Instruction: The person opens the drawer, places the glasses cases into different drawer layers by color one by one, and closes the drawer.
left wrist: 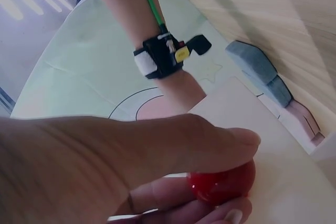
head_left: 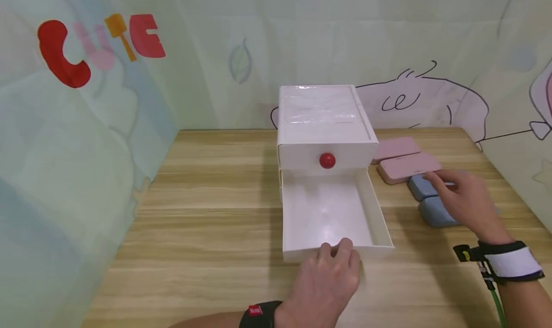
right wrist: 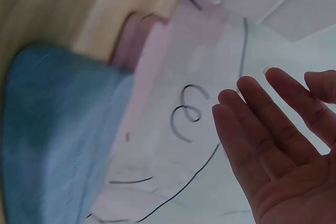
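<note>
My left hand (head_left: 323, 285) is at the front of the pulled-out lower drawer (head_left: 325, 210) of a small white drawer box (head_left: 321, 112). Its thumb and fingers pinch the round red knob (left wrist: 226, 184), as the left wrist view shows. The drawer's visible floor is bare. My right hand (head_left: 465, 201) hovers above two blue, rounded, oblong cases (head_left: 433, 212), partly covering them in the head view. In the right wrist view its fingers (right wrist: 268, 140) are extended and hold nothing. Two similar pink cases (head_left: 409, 167) lie just behind the blue ones.
The upper drawer, with its own red knob (head_left: 327, 160), is closed. Everything stands on a wood-grain table (head_left: 207, 213). A printed cloth backdrop (head_left: 224, 54) hangs along its back and sides. A green cable (head_left: 498, 304) runs from the right wrist strap.
</note>
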Tool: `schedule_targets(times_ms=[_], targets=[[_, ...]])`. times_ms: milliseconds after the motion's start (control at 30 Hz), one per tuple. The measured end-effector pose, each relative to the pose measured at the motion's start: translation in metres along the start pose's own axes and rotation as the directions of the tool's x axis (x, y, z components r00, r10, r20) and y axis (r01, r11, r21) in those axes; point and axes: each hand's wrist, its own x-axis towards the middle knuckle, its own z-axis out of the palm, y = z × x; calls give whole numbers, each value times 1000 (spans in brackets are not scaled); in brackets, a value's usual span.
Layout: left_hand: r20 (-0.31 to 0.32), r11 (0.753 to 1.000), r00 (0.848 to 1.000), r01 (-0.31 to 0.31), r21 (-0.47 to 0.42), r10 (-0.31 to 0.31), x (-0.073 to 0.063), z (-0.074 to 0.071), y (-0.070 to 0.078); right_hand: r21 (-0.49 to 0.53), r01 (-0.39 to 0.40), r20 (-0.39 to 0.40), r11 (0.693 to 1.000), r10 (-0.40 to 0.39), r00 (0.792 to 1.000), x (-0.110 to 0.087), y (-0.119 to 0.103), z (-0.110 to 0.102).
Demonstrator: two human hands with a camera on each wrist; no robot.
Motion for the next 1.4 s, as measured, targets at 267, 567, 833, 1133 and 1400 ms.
schedule_targets(times_ms=[267, 567, 833, 1133, 1400], targets=[[52, 1000, 999, -14, -18, 15, 0, -2, -2, -58, 90, 108, 994, -83, 991, -11, 47, -3], [49, 1000, 999, -18, 3, 18, -1, -2, 1, -213, 47, 362, 976, 34, 932, -25, 87, -9], [78, 999, 996, -34, 1, 34, -1, -5, -1, -203, 43, 352, 978, 31, 936, -36, 108, -12], [107, 999, 993, -49, 1, 49, -1, -6, -1, -196, 98, 333, 976, -28, 942, -38, 119, -10], [144, 998, 988, -59, -14, 60, 0, -8, -1, -254, 176, 301, 951, -95, 949, -38, 120, -10]])
